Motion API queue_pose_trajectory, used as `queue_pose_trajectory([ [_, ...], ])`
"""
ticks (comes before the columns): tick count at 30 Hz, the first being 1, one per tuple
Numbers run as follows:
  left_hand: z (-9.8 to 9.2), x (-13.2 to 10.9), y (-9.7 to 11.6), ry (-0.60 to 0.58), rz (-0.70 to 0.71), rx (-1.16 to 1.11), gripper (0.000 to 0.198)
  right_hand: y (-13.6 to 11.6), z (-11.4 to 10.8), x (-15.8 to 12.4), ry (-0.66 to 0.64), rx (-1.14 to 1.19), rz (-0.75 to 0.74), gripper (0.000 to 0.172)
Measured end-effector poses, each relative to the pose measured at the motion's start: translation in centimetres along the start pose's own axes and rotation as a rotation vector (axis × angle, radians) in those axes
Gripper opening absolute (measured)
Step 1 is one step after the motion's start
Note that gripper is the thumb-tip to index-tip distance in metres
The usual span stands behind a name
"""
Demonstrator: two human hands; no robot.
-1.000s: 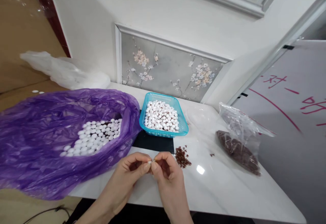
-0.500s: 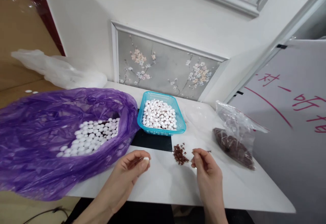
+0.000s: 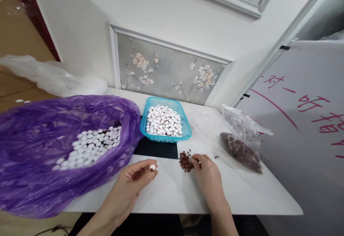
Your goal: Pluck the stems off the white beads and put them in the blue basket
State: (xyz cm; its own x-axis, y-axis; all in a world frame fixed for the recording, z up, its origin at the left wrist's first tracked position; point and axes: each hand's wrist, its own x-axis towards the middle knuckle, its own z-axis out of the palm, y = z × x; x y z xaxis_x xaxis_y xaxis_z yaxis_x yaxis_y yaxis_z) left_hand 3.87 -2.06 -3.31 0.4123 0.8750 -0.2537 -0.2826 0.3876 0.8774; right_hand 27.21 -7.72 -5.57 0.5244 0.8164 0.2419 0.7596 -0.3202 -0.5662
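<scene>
My left hand (image 3: 135, 176) pinches a small white bead (image 3: 152, 167) between thumb and fingertips, just above the white table (image 3: 242, 193). Fingers bunched together, my right hand (image 3: 205, 173) rests its tips in a little pile of dark red bits (image 3: 185, 161); whether it grips any I cannot make out. Behind the hands a turquoise basket (image 3: 186, 130) is heaped with white beads. A big purple plastic bag (image 3: 32, 157) on the left lies open with many more white beads (image 3: 88, 148) inside.
A clear plastic bag (image 3: 243, 146) of dark red bits lies at the right. A black mat (image 3: 157, 149) sits under the basket. Crumpled white plastic (image 3: 53, 78) lies at the back left. A whiteboard with red writing (image 3: 309, 121) stands close on the right.
My hands were pinched together around the bead. They separated: the left kept the bead, the right swung out and then onto the pile of red bits. The view shifted left.
</scene>
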Motion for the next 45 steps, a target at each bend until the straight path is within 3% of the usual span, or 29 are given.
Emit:
queue_pose_trajectory([
  [4, -0.3, -0.1, -0.4, -0.033, -0.019, -0.030, 0.026, -0.3, 0.1, -0.1, 0.006, -0.052, -0.019, 0.021],
  [10, 0.4, 0.1, 0.4, 0.028, 0.039, -0.034, 0.022, 0.5, 0.5, -0.6, 0.073, -0.040, -0.060, 0.026],
  [12, 1.5, 0.8, 1.5, 0.049, 0.140, 0.030, 0.023, 1.0, 0.8, -0.6, 0.116, -0.024, -0.058, 0.026],
  [15, 3.5, 2.7, 3.7, 0.061, 0.440, 0.315, 0.028, 1.7, 1.1, -0.6, 0.166, 0.001, -0.044, 0.027],
  [16, 4.1, 3.4, 4.5, 0.068, 0.568, 0.488, 0.029, 1.8, 1.2, -0.7, 0.155, 0.003, -0.037, 0.027],
  [19, 4.9, 5.3, 6.3, 0.103, 0.705, 0.701, 0.032, 2.0, 1.3, -0.9, 0.062, -0.032, 0.016, 0.025],
  [23, 2.8, 5.7, 8.1, 0.187, 0.752, 0.930, 0.035, 2.0, 1.4, -1.2, 0.066, -0.054, 0.085, 0.022],
  [27, -2.6, 4.8, 10.0, 0.320, 0.685, 1.167, 0.033, 1.9, 1.2, -1.1, 0.082, 0.008, 0.116, 0.016],
  [29, -5.3, 4.5, 10.7, 0.379, 0.603, 1.277, 0.031, 1.7, 1.2, -1.1, 0.150, 0.048, 0.123, 0.016],
  [32, -7.6, 4.5, 10.8, 0.412, 0.506, 1.395, 0.030, 1.1, 1.1, -1.2, 0.254, 0.141, 0.127, 0.025],
  [36, -8.2, 4.9, 10.0, 0.403, 0.480, 1.446, 0.030, 0.1, 0.8, -1.6, 0.253, 0.292, 0.114, 0.029],
  [40, -7.7, 4.9, 10.0, 0.390, 0.550, 1.389, 0.027, -0.7, 0.6, -2.0, 0.217, 0.417, 0.100, 0.029],
  [45, -4.4, 2.9, 9.6, 0.399, 0.679, 1.177, 0.025, -2.8, 1.1, -2.7, 0.073, 0.644, 0.081, 0.032],
])
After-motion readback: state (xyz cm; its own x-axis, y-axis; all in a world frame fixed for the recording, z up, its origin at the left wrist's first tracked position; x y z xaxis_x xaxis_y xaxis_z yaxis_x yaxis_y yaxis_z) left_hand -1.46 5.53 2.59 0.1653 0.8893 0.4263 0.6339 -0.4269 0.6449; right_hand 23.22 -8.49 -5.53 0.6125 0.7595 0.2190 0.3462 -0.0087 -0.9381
